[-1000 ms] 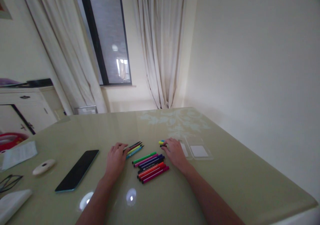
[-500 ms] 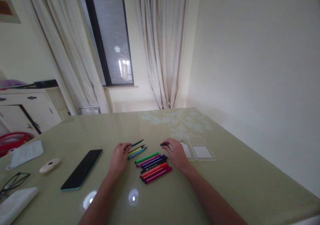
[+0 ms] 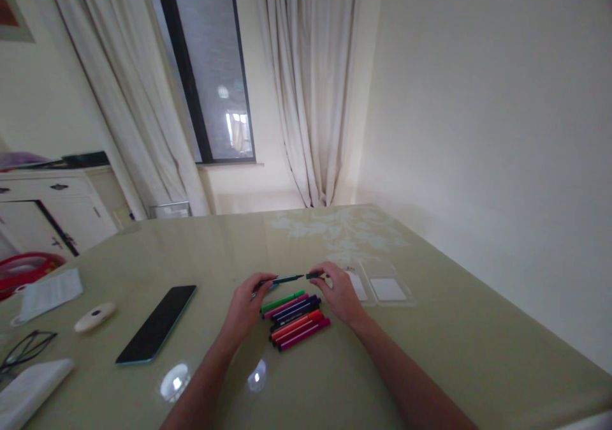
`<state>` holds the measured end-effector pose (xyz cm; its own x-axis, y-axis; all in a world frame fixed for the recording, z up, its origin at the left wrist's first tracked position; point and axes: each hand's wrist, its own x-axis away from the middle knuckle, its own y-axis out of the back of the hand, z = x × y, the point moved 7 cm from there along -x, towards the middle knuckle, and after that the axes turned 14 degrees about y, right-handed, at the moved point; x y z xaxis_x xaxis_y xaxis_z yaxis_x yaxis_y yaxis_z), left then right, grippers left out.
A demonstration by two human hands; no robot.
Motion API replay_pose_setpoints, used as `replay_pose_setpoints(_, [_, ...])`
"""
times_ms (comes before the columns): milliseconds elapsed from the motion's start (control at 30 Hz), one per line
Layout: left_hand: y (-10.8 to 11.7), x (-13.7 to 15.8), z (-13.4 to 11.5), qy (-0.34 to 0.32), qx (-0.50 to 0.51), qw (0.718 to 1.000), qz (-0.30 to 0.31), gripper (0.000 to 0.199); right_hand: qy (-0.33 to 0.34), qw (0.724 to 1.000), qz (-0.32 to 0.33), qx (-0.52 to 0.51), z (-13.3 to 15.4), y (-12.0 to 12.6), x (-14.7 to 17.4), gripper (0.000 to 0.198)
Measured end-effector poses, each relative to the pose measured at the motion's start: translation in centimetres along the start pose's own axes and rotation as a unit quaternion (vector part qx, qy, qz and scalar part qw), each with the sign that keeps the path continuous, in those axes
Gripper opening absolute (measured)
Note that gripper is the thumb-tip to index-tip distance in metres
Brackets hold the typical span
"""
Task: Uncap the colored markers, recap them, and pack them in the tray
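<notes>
Above table (image 3: 306, 388), left hand (image 3: 248, 299), pinching uncapped pen (image 3: 287, 279), now nearer right hand (image 3: 338, 291), pinching dark cap (image 3: 313, 275).

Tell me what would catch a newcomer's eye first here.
Likely the row of colourful markers, low in the middle of the view. Just beyond it, the left hand holds a dark uncapped marker, its tip facing a cap in the right hand. A black phone lies off to the left.

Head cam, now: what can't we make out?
All head view:
Blue marker: mostly hidden by left hand.
Clear case: left side partly hidden by right hand.
Black marker: lettering too small to read.
White slab: cut off by left edge.
</notes>
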<state>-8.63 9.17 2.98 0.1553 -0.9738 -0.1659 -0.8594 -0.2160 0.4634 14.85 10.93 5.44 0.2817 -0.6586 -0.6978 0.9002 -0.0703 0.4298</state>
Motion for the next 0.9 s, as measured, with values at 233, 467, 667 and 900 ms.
replay_pose_setpoints(233, [-1.2, 0.6, -0.6, -0.002, 0.036, 0.999, 0.038, 0.03, -0.019, 0.999, 0.018, -0.039, 0.3, -0.5, 0.1, 0.012])
replay_pose_setpoints(467, [-1.5, 0.9, -0.7, 0.027, 0.044, 0.998, 0.047, 0.029, -0.057, 0.995, 0.013, -0.087, -0.7, -0.1, 0.2, 0.015])
replay_pose_setpoints(667, [-1.4, 1.2, -1.3, 0.014, 0.019, 0.999, 0.033, 0.026, -0.081, 0.991, 0.03, -0.103, -0.9, -1.1, 0.6, 0.017])
replay_pose_setpoints(900, [-1.3, 1.0, -0.6, -0.01, -0.105, 0.994, 0.012, 0.027, -0.073, 0.996, -0.017, -0.046, -2.7, 0.9, 0.0, 0.031])
